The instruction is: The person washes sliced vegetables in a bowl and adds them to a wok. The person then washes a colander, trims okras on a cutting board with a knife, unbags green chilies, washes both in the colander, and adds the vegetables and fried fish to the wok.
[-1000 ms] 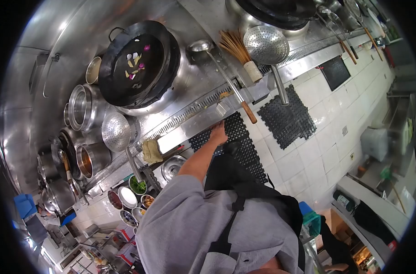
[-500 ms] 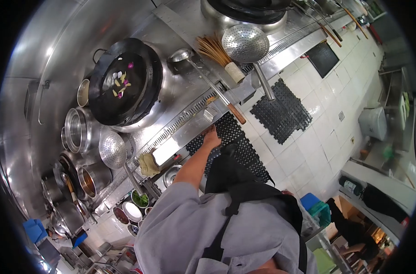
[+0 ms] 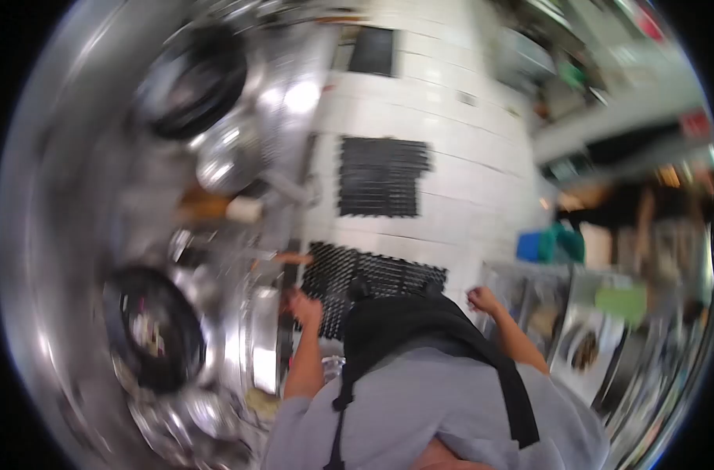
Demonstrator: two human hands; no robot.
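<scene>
Left hand (image 3: 304, 307) near stove edge (image 3: 264, 333), grip unclear (blur); right hand (image 3: 481, 298) curled closed. Wok (image 3: 155, 329) with food bits sits leftward. Careless turning could knock the protruding wooden handle (image 3: 295, 258).

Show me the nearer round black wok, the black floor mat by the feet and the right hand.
Nearer round black wok (image 3: 182, 323), head view, right side.
Black floor mat (image 3: 329, 274), head view, left part.
Right hand (image 3: 484, 299), head view, middle.

**Head camera looks steeply down**

From the wearer's head, the single wide view faces forward and down, blurred toward its edges. The shirt (image 3: 396, 403) sits closest, at the bottom; the metal counter (image 3: 298, 102) fills the left, the floor (image 3: 463, 196) lies farther.
</scene>
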